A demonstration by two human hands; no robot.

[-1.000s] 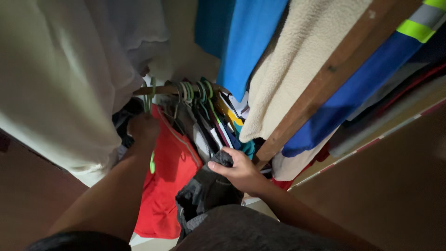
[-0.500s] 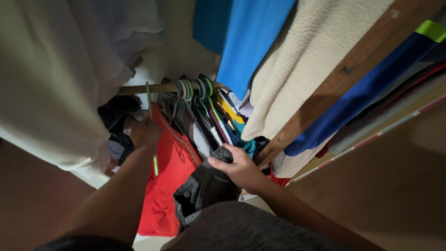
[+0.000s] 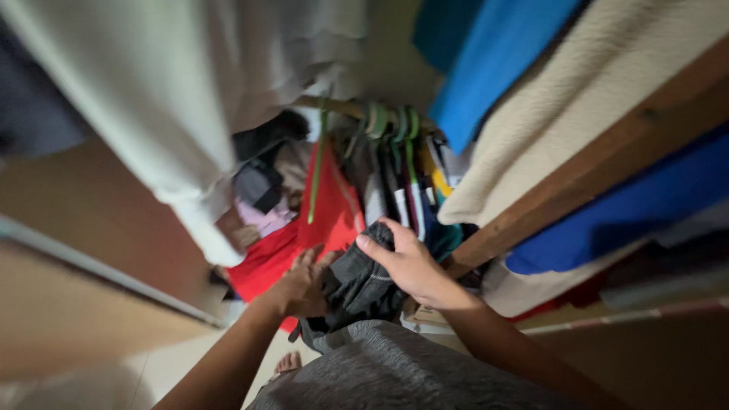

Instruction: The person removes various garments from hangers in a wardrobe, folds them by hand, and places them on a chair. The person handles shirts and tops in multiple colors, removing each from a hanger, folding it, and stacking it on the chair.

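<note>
The dark grey garment [image 3: 361, 285] is bunched between both hands in front of the person's waist, just below the hanging rail [image 3: 334, 108]. Its long axis runs roughly vertical, upper end pointing toward the rail and lower end drooping toward the floor [image 3: 182, 372]. The right hand [image 3: 410, 262] grips the upper edge, fingers [image 3: 376, 249] clamped over the cloth; this hold appears to carry the weight. The left hand [image 3: 304, 285] presses against the garment's left side, fingers together on the fabric, likely steadying the bundle; whether they fully enclose it cannot be told.

Just beside the garment hangs a red garment [image 3: 319, 220] on a green hanger [image 3: 315, 163], which hooks over the rail. Further hangers [image 3: 391, 121] carry a tight row of clothes to the right. A pale cloth [image 3: 152, 99] hangs at left; a cream fleece [image 3: 562, 114] and blue garments [image 3: 493, 61] drape over a wooden beam [image 3: 607, 159] at right.
</note>
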